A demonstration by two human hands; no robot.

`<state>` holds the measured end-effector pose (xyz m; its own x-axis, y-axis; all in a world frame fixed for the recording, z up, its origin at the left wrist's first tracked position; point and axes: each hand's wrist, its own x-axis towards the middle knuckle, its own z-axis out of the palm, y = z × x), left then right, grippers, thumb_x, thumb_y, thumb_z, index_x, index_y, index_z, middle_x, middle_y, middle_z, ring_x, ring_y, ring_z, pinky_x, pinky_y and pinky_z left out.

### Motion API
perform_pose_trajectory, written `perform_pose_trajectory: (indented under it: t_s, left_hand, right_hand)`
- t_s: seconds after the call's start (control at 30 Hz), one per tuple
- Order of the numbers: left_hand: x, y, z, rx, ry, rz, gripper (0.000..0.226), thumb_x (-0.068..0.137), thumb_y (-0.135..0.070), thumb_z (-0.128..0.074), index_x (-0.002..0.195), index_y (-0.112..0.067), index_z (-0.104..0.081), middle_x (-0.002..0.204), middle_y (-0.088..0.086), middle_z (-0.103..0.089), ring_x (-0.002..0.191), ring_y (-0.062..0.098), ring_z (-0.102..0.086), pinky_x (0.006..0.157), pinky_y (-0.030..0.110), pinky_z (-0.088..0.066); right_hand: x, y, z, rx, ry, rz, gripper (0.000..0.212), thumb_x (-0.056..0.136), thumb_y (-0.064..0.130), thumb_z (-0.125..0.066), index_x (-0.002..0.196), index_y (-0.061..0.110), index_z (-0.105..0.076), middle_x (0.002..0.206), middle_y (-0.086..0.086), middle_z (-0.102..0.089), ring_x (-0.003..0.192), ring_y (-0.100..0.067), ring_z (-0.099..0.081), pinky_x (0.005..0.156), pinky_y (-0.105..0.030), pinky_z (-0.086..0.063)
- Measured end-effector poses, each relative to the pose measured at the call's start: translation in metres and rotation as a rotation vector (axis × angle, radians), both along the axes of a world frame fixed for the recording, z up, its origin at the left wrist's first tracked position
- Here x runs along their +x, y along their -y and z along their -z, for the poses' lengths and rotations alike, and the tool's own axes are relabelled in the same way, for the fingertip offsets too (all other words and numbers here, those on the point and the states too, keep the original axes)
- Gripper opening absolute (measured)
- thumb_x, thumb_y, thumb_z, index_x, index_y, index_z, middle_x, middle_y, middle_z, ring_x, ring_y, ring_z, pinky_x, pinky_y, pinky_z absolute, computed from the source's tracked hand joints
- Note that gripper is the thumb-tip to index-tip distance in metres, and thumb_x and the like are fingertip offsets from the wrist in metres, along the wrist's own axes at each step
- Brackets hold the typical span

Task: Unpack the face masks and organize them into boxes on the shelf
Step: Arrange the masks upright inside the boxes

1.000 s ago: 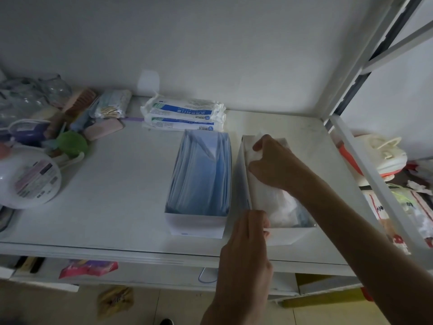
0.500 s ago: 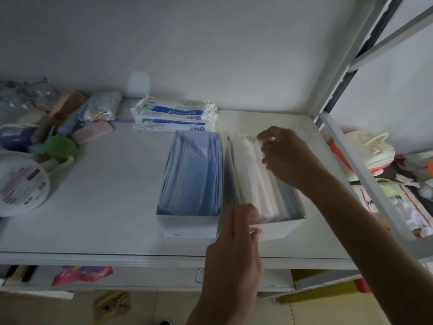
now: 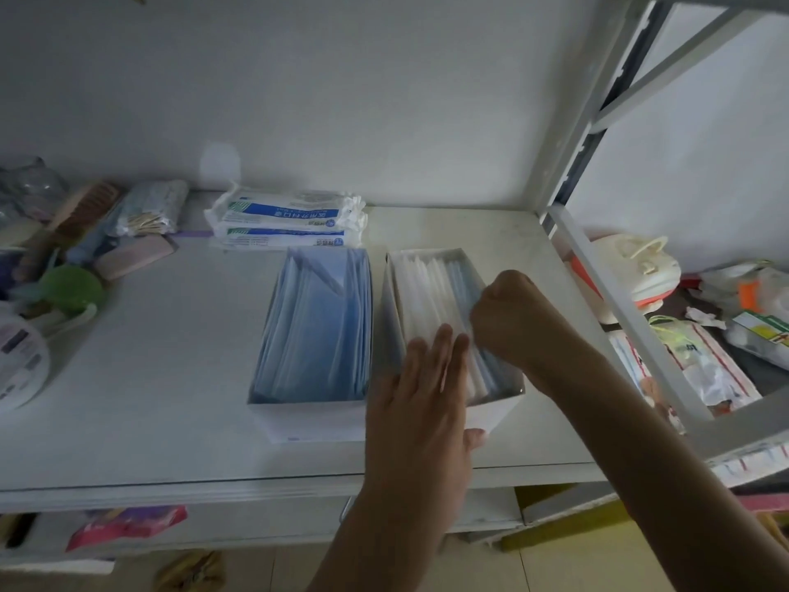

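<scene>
Two white open boxes stand side by side on the shelf point(image 3: 170, 378). The left box point(image 3: 299, 425) is full of blue face masks point(image 3: 316, 326). The right box point(image 3: 499, 410) holds upright white masks point(image 3: 422, 284) with a few blue ones along its right side. My left hand point(image 3: 427, 395) lies with straight fingers on the white masks, its thumb at the box's front wall. My right hand point(image 3: 508, 318) is curled, its fingertips tucked down among the masks on the box's right side. Two sealed mask packs point(image 3: 290, 224) lie stacked behind the boxes.
Clutter fills the shelf's left end: a green round thing point(image 3: 72, 288), a white round container point(image 3: 17, 361), a brush and small packets. The white shelf post point(image 3: 572, 134) and a slanted rail point(image 3: 627, 318) bound the right side, with bags and a white-orange item point(image 3: 632, 267) beyond.
My left hand rose from the box's front wall to lie flat on the white masks. My right hand came back from the box's far end to its middle right and curled into the masks.
</scene>
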<state>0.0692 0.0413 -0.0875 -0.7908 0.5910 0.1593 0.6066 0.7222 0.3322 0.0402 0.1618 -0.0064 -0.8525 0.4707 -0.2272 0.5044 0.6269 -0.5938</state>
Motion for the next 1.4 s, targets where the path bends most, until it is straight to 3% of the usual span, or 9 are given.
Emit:
perform_pose_trajectory:
  t_s: [0.23, 0.5, 0.6, 0.7, 0.83, 0.97, 1.13, 1.23, 1.4]
  left_hand:
    - [-0.005, -0.002, 0.009, 0.093, -0.029, -0.013, 0.093, 0.06, -0.044, -0.085, 0.14, -0.031, -0.04, 0.146, 0.002, -0.045, 0.126, 0.025, -0.05, 0.09, 0.043, -0.049]
    - [-0.007, 0.006, 0.002, 0.196, 0.066, -0.016, 0.089, 0.086, -0.047, -0.061, 0.152, -0.023, -0.006, 0.161, -0.007, 0.001, 0.146, 0.011, -0.013, 0.112, 0.029, -0.031]
    - [-0.005, 0.004, 0.001, 0.153, 0.057, -0.047, 0.099, 0.071, -0.048, -0.077, 0.148, -0.018, -0.022, 0.157, 0.002, -0.026, 0.137, 0.017, -0.038, 0.099, 0.031, -0.045]
    - [-0.005, 0.002, 0.008, 0.192, 0.043, -0.049, 0.107, 0.049, -0.048, -0.089, 0.137, -0.019, -0.038, 0.139, 0.007, -0.054, 0.116, 0.021, -0.061, 0.077, 0.032, -0.055]
    - [-0.005, 0.002, 0.004, 0.168, -0.005, -0.063, 0.107, 0.043, -0.049, -0.091, 0.133, -0.022, -0.041, 0.133, 0.005, -0.059, 0.109, 0.02, -0.065, 0.072, 0.031, -0.056]
    - [-0.005, 0.0, 0.005, 0.149, -0.025, -0.094, 0.107, 0.04, -0.052, -0.09, 0.129, -0.017, -0.042, 0.127, 0.004, -0.064, 0.104, 0.02, -0.068, 0.072, 0.034, -0.057]
    - [-0.007, -0.002, 0.011, 0.158, -0.053, -0.104, 0.112, 0.034, -0.054, -0.09, 0.126, -0.014, -0.04, 0.118, 0.005, -0.069, 0.098, 0.019, -0.07, 0.075, 0.032, -0.055]
    - [-0.007, -0.003, 0.013, 0.162, -0.046, -0.103, 0.113, 0.032, -0.055, -0.09, 0.124, -0.013, -0.041, 0.114, 0.005, -0.071, 0.096, 0.019, -0.071, 0.073, 0.031, -0.056]
    - [-0.006, 0.002, 0.011, 0.15, 0.015, -0.059, 0.096, 0.047, -0.05, -0.089, 0.129, -0.015, -0.054, 0.134, 0.004, -0.058, 0.113, 0.018, -0.063, 0.075, 0.03, -0.057]
  right_hand:
    - [-0.015, -0.007, 0.007, 0.044, 0.136, -0.078, 0.029, 0.091, 0.004, -0.043, 0.064, 0.012, -0.035, 0.065, -0.004, -0.039, 0.054, -0.014, -0.036, 0.05, -0.025, -0.034]
    - [-0.014, -0.001, 0.013, 0.136, 0.171, -0.244, 0.018, 0.093, 0.005, -0.047, 0.091, 0.001, -0.064, 0.094, -0.011, -0.065, 0.09, -0.028, -0.064, 0.086, -0.032, -0.052]
    - [-0.016, 0.0, 0.014, 0.092, 0.114, -0.208, 0.028, 0.094, 0.008, -0.049, 0.121, 0.003, -0.052, 0.099, -0.008, -0.062, 0.077, -0.017, -0.063, 0.06, -0.024, -0.052]
    - [-0.017, -0.002, 0.017, 0.102, 0.12, -0.163, 0.015, 0.094, 0.01, -0.051, 0.109, 0.007, -0.047, 0.082, -0.003, -0.054, 0.064, -0.01, -0.054, 0.047, -0.016, -0.036]
    - [-0.017, 0.002, 0.02, 0.165, 0.187, -0.181, 0.01, 0.092, 0.009, -0.048, 0.083, 0.011, -0.05, 0.091, -0.008, -0.051, 0.079, -0.02, -0.053, 0.063, -0.025, -0.041]
    - [-0.014, 0.013, 0.021, 0.171, 0.259, -0.2, 0.006, 0.096, 0.013, -0.049, 0.1, 0.012, -0.045, 0.11, -0.011, -0.042, 0.106, -0.026, -0.051, 0.088, -0.033, -0.047]
    - [-0.017, 0.018, 0.018, 0.16, 0.223, -0.169, 0.02, 0.096, 0.017, -0.052, 0.114, 0.006, -0.052, 0.1, -0.007, -0.047, 0.097, -0.021, -0.052, 0.077, -0.023, -0.045]
    - [-0.017, 0.021, 0.021, 0.18, 0.238, -0.161, 0.031, 0.096, 0.015, -0.051, 0.126, 0.007, -0.045, 0.12, -0.009, -0.036, 0.119, -0.024, -0.041, 0.099, -0.03, -0.04]
    - [-0.011, 0.019, 0.015, 0.198, 0.175, -0.16, 0.022, 0.096, 0.013, -0.052, 0.086, 0.013, -0.032, 0.105, -0.006, -0.033, 0.105, -0.023, -0.046, 0.078, -0.025, -0.044]
